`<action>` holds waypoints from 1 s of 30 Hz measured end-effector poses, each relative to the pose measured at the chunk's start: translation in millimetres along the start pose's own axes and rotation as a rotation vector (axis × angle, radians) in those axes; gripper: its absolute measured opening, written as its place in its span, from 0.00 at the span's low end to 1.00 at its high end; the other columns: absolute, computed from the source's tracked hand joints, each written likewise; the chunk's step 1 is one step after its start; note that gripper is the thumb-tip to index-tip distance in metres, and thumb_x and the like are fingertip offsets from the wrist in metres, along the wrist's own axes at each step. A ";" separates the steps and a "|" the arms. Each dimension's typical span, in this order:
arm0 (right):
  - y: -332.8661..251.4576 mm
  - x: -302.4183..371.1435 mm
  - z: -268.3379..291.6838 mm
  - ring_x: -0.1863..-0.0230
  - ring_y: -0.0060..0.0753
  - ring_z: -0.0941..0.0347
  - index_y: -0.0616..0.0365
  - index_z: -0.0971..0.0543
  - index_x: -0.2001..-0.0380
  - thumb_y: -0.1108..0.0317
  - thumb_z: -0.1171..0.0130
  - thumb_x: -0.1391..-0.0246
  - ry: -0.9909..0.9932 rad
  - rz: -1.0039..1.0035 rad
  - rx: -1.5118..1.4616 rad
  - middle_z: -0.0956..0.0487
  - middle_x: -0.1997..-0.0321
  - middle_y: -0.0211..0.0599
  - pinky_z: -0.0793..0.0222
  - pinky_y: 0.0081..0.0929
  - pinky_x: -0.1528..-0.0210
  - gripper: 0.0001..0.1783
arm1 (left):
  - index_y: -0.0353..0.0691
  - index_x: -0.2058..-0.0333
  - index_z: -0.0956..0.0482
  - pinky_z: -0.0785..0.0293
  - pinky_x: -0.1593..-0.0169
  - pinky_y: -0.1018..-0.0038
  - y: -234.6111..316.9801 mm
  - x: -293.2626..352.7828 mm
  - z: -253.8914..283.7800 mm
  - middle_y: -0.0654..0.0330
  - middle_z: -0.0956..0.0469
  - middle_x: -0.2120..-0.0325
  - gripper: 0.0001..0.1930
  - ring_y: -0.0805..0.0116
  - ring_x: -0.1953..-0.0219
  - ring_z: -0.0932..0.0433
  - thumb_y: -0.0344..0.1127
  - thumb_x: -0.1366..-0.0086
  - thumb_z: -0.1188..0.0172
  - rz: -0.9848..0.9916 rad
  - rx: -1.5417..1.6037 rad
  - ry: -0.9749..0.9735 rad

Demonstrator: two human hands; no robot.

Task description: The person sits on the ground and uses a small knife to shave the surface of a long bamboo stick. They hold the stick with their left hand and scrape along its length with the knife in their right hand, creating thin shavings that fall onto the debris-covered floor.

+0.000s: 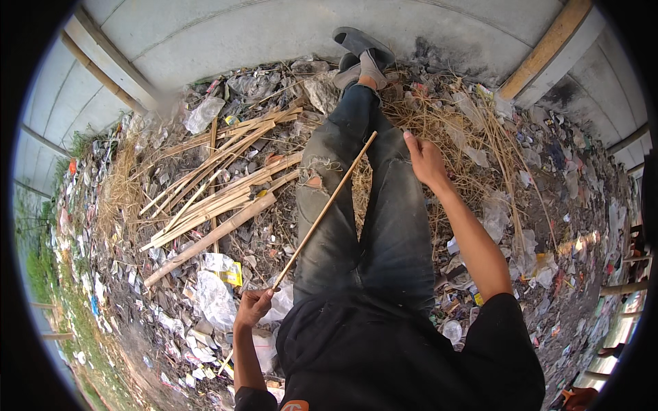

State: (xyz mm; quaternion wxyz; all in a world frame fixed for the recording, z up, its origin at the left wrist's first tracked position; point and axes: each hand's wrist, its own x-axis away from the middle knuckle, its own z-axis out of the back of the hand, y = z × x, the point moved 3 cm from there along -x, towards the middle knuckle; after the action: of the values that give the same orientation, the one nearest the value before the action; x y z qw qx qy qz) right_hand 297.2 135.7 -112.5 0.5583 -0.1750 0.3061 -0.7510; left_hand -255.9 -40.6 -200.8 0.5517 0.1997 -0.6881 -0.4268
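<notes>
My left hand (253, 307) is closed around the near end of a thin bamboo stick (322, 214). The stick slants up and to the right across my lap, its far end between my knees. Beside that far end, over my right thigh, is my right hand (428, 161), apart from the stick. Its thumb stands away from the bent fingers, and nothing shows in it; the fingertips are partly hidden. To the left of my legs lies a loose pile of split bamboo strips (226, 195), with a thicker bamboo pole (209, 240) along its near side.
I sit on ground littered with plastic scraps (216, 298) and dry straw (473, 130). A grey concrete wall (274, 31) with posts (545, 51) curves across the far side, close to my sandals (363, 48). Green plants (41, 264) grow at the far left.
</notes>
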 end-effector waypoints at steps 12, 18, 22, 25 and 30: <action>-68.5 34.3 -76.2 0.71 0.65 0.19 0.62 0.19 0.70 0.35 0.56 0.29 -0.061 0.134 0.028 0.18 0.77 0.57 0.24 0.56 0.67 0.38 | 0.30 0.66 0.15 0.50 0.78 0.78 22.5 -5.8 -1.8 0.76 0.38 0.84 0.22 0.85 0.82 0.45 0.49 0.24 0.38 -0.025 -0.018 0.000; -77.8 51.3 -74.6 0.70 0.65 0.19 0.61 0.20 0.72 0.35 0.54 0.29 -0.261 0.273 0.112 0.19 0.77 0.57 0.24 0.55 0.66 0.37 | 0.33 0.70 0.16 0.49 0.77 0.78 34.2 -9.0 -9.5 0.76 0.37 0.84 0.23 0.85 0.81 0.44 0.50 0.25 0.37 -0.034 -0.129 0.060; -87.6 105.5 -97.5 0.75 0.65 0.22 0.60 0.24 0.76 0.37 0.50 0.30 -0.401 0.532 0.108 0.24 0.84 0.54 0.28 0.56 0.71 0.35 | 0.37 0.77 0.22 0.48 0.77 0.78 29.4 -7.0 0.9 0.76 0.37 0.84 0.24 0.84 0.80 0.43 0.50 0.26 0.36 -0.082 -0.229 0.078; -58.5 27.1 -74.2 0.70 0.66 0.20 0.63 0.19 0.69 0.36 0.55 0.28 -0.094 0.202 0.038 0.18 0.77 0.55 0.24 0.55 0.66 0.37 | 0.37 0.77 0.23 0.47 0.76 0.77 26.6 9.4 2.4 0.75 0.37 0.84 0.24 0.84 0.80 0.43 0.50 0.27 0.35 -0.084 -0.277 0.121; 15.9 -38.0 -30.2 0.71 0.60 0.20 0.65 0.17 0.68 0.35 0.57 0.28 0.010 -0.154 0.038 0.21 0.78 0.56 0.27 0.52 0.65 0.40 | 0.31 0.59 0.11 0.38 0.73 0.78 18.8 -2.9 3.1 0.73 0.30 0.82 0.19 0.83 0.76 0.37 0.47 0.30 0.30 -0.183 -0.338 0.202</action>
State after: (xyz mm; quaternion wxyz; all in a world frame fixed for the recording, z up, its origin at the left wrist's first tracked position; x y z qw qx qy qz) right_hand 302.5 176.7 -142.6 0.5004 -0.1837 0.2802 -0.7983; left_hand -254.1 -26.8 -187.4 0.6024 0.2078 -0.5271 -0.5622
